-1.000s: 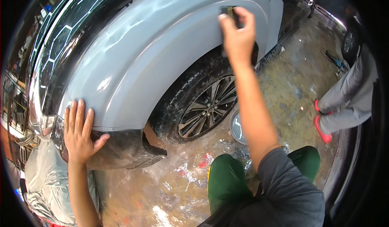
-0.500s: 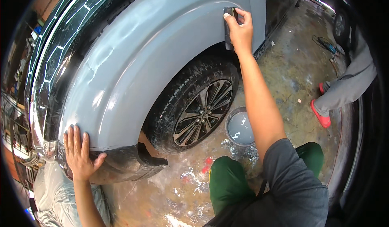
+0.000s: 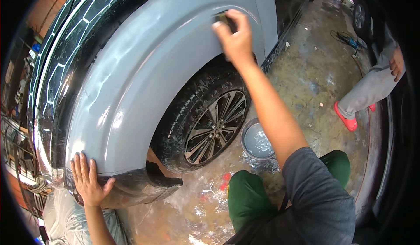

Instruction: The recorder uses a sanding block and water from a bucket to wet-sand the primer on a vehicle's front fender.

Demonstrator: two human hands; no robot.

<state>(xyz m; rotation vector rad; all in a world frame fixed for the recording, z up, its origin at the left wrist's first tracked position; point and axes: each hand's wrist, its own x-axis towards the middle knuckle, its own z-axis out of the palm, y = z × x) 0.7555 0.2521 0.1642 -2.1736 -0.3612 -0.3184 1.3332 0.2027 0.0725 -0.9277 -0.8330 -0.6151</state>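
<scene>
A grey-primed car fender (image 3: 144,74) curves over the front wheel (image 3: 214,131), its surface shiny with wet patches. High on the fender, just above the wheel arch, my right hand (image 3: 238,37) is closed around a dark sanding block (image 3: 223,21) pressed to the panel. The block is blurred and partly hidden behind my fingers. At the fender's lower front end my left hand (image 3: 91,181) lies flat, fingers stretched out, across the grey panel and the dark bumper corner (image 3: 131,183). It holds nothing.
A round bucket of greyish water (image 3: 258,142) stands on the wet floor beside the wheel. Plastic sheeting (image 3: 65,214) lies at lower left. At right stands another person in grey trousers (image 3: 365,91) and red shoes, near a corded power tool (image 3: 348,39).
My right hand has moved left and slightly down along the fender with the sanding block. My left hand stays flat on the panel. Ripples now show in the bucket; the other person's hand has appeared.
</scene>
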